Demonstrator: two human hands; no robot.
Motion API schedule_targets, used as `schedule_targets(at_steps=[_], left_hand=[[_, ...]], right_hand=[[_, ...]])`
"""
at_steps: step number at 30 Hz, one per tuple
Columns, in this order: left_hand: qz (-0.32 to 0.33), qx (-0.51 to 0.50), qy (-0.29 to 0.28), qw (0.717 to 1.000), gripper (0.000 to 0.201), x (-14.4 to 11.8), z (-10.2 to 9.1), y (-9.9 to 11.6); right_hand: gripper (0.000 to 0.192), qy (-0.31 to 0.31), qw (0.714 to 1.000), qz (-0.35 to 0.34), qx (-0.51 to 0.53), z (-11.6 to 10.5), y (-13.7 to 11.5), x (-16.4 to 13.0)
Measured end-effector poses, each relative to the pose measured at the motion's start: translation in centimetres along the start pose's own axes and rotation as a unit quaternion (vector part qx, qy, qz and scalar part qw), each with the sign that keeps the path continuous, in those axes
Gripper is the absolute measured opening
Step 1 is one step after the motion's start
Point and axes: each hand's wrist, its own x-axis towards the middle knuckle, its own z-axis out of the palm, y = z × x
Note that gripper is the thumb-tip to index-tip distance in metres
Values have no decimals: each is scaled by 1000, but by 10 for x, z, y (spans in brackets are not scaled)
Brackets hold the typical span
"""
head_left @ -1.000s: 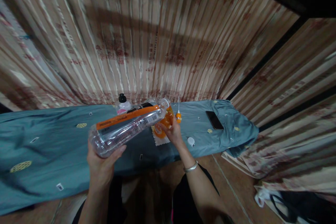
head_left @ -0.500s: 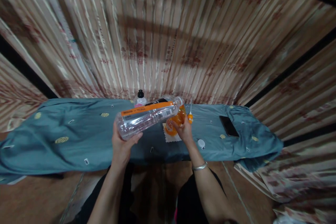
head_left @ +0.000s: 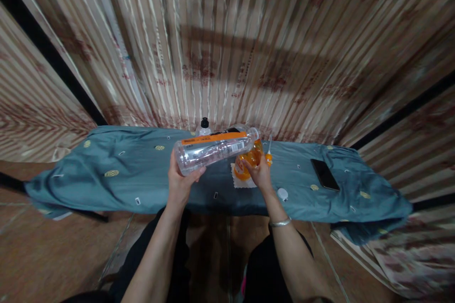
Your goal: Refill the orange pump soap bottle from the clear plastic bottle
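Observation:
My left hand (head_left: 182, 180) grips the base end of a clear plastic bottle (head_left: 215, 148) with an orange label. The bottle lies nearly level, its open neck pointing right over an orange translucent container (head_left: 249, 164). My right hand (head_left: 260, 173) holds that orange container, which rests on a small white cloth (head_left: 237, 181) on the teal-covered table (head_left: 124, 175). A white cap (head_left: 282, 193) lies on the cover just right of my right wrist. A small orange-handled tool (head_left: 269, 155) stands behind my right hand.
A small bottle with a black cap (head_left: 204, 125) stands behind the clear bottle. A black phone (head_left: 324, 174) lies flat at the right of the cover. Striped curtains (head_left: 227, 47) hang close behind. Brown floor shows in front, by my dark-clad legs.
The view has pulled back and swung left, so more of the table's left end shows. The clear bottle has levelled out slightly; both hands keep their hold.

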Motion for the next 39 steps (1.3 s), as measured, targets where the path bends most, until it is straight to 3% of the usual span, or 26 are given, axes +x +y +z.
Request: schedule_targets(at_steps=[27, 39], left_hand=[[11, 0, 10, 1000, 89, -5, 3, 1], [63, 57, 30, 996, 88, -5, -4, -12]], right_hand=[[79, 0, 1000, -4, -11, 0, 0, 0], [72, 5, 1000, 2, 7, 1, 1, -1]])
